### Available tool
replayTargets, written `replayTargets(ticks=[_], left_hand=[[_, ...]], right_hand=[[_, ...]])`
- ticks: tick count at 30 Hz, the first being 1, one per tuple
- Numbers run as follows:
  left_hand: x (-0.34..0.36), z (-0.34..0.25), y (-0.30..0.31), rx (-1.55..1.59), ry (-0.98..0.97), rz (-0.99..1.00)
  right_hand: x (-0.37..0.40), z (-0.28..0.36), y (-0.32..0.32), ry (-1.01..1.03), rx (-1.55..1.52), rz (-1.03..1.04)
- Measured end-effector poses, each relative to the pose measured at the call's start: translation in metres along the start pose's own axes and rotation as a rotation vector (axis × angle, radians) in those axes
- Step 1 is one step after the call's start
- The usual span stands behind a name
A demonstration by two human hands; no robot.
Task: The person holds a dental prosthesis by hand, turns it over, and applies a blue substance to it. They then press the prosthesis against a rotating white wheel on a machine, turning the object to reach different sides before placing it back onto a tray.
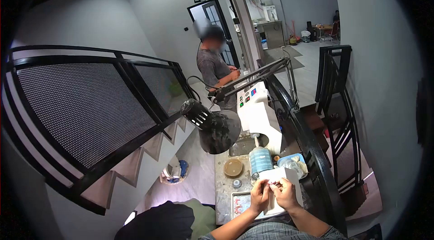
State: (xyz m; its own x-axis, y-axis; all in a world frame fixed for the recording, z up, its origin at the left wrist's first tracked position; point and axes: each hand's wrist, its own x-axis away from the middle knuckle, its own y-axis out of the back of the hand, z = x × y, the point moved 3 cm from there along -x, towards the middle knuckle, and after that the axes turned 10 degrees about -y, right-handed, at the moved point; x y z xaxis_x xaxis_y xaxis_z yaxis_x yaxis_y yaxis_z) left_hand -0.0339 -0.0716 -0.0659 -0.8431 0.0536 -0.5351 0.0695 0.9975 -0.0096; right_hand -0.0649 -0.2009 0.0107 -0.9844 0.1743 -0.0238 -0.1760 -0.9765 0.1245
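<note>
The left hand (260,195) and right hand (286,193) are bare to the fingertips. Back from the fingers, both forearms (308,220) are bare too. Behind them, farthest from the fingers, is grey checked cloth (275,231), worn.

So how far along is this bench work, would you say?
Done: hard to judge; a few pinkish pieces already lie in the tray. In hand: left hand and right hand pinch one small piece, too small to identify, over a white sheet. Left: nothing visible shows how many remain.
</note>
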Motion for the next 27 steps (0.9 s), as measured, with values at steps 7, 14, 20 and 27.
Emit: replayTargets(ticks=[7, 14, 20, 27], left_hand=[[-0.0026, -0.0037, -0.0005, 0.0, 0.034, 0.017], [-0.004, -0.0065, -0.0009, 0.012, 0.028, 0.021], [-0.0023, -0.0022, -0.0004, 0.058, 0.09, -0.012], [-0.005, -0.0045, -0.0001, 0.042, 0.06, -0.027]], right_hand=[[-0.0017, 0.0004, -0.0001, 0.021, -0.017, 0.01], [-0.0026, -0.0032, -0.0003, 0.014, -0.009, 0.022], [-0.0022, -0.0041, 0.0011, -0.026, 0.009, 0.018], [-0.0023, -0.0018, -0.0006, 0.005, -0.006, 0.011]])
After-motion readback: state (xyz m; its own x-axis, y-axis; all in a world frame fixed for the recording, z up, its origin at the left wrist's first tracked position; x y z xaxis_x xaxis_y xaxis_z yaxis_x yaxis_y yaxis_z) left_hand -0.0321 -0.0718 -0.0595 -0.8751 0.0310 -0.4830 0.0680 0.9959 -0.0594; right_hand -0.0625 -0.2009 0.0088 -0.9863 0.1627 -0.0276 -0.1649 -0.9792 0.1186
